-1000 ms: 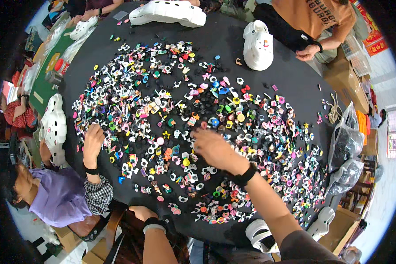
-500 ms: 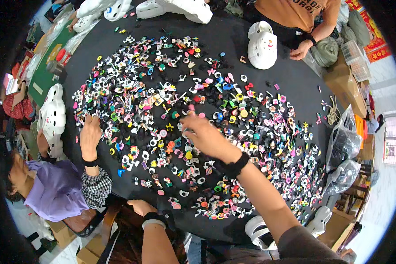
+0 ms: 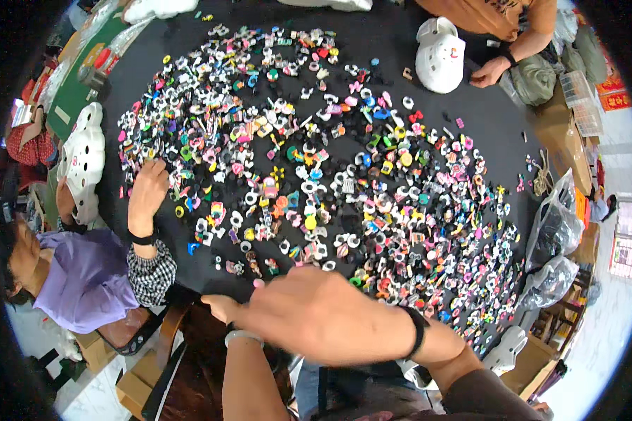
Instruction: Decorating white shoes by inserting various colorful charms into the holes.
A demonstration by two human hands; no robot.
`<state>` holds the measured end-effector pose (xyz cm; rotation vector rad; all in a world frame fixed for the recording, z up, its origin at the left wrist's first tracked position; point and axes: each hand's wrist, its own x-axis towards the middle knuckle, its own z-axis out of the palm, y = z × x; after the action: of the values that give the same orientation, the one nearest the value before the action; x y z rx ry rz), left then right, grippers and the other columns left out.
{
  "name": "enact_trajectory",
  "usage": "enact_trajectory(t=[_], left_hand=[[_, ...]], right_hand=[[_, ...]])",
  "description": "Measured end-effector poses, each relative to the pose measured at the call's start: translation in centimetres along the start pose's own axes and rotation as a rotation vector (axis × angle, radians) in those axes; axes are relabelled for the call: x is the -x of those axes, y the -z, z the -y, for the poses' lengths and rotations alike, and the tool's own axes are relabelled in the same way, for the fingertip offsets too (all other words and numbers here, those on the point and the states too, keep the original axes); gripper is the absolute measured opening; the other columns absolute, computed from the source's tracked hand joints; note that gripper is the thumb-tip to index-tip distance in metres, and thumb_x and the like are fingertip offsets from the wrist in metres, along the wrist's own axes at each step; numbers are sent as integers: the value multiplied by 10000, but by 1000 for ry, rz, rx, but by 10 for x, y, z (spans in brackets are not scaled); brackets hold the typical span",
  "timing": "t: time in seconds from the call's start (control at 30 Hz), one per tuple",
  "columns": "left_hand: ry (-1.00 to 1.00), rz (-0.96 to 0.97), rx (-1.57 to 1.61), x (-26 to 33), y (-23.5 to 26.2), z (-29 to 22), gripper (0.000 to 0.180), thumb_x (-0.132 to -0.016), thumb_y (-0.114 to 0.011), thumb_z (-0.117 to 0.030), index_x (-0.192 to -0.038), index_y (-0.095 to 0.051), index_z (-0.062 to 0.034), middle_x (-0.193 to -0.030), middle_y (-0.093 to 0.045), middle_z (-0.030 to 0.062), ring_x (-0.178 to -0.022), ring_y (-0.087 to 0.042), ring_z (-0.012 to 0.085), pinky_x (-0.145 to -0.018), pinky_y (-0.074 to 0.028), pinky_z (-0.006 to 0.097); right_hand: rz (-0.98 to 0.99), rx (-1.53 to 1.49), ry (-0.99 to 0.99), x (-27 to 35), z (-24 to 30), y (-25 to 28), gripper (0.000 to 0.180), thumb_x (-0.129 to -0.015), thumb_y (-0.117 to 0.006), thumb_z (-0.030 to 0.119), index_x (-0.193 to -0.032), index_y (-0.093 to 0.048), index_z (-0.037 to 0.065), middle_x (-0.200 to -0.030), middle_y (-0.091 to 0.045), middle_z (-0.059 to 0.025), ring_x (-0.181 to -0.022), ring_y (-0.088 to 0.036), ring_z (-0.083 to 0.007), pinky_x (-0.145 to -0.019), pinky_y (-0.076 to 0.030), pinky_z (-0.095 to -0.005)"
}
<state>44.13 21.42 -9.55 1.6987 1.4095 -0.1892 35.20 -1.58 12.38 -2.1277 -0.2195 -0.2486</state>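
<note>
Hundreds of small coloured charms (image 3: 344, 175) cover the black tabletop (image 3: 470, 119) across the middle of the frame. At lower centre the right hand (image 3: 316, 312) lies blurred over the left hand (image 3: 221, 306), near the tabletop's lower edge (just below the charms). I cannot tell how wide the fingers are. A white clog (image 3: 439, 55) lies at upper right.
</note>
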Motion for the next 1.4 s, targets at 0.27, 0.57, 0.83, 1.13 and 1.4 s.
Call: enact_trajectory(t=[0.27, 0.57, 0.83, 1.13, 1.4], left_hand=[[19, -14, -101, -5, -11, 5, 801, -920, -250, -624, -1323, -532, 9, -1379, -522, 173, -1204, -532, 357, -1006, -425, 423], [18, -64, -73, 27, -10, -6, 793, -918, -258, -638, -1269, -586, -8, -1373, -529, 162, -1175, -550, 354, -997, -435, 461], [-23, 70, 12, -5, 21, -17, 774, -932, -264, -622, -1267, -585, -2, -1343, -555, 162, -1152, -566, 347, -972, -456, 449], [50, -35, 1, 53, -20, -12, 800, -937, -273, -616, -1252, -573, 55, -1296, -578, 206, -1113, -582, 384, -958, -459, 442], [-29, -101, -33, -15, -8, 6, 783, -952, -302, -589, -1199, -594, 94, -1284, -572, 239, -1129, -579, 389, -985, -447, 428]], right_hand=[[-165, -159, 223, -8, 59, 19, 179, -842, -690, 175, -957, -653, 43, -783, -560, -36, -672, -517, -146, -581, -450, -285], [-469, 56, 252, 21, 76, 41, 252, -592, -710, 287, -741, -631, 99, -583, -443, 17, -452, -362, -85, -362, -270, -229], [-25, -82, 374, -24, 76, 85, 248, -745, -675, 313, -807, -652, 74, -570, -415, 24, -528, -433, -129, -420, -301, -241], [-452, 225, 74, -1, 77, 38, 158, -860, -641, 233, -791, -615, 94, -697, -504, -12, -559, -499, -170, -520, -415, -278], [-55, 414, -125, -68, -79, 3, 487, -813, -561, 47, -1296, -545, 109, -932, -670, -120, -778, -672, -285, -646, -529, -402]])
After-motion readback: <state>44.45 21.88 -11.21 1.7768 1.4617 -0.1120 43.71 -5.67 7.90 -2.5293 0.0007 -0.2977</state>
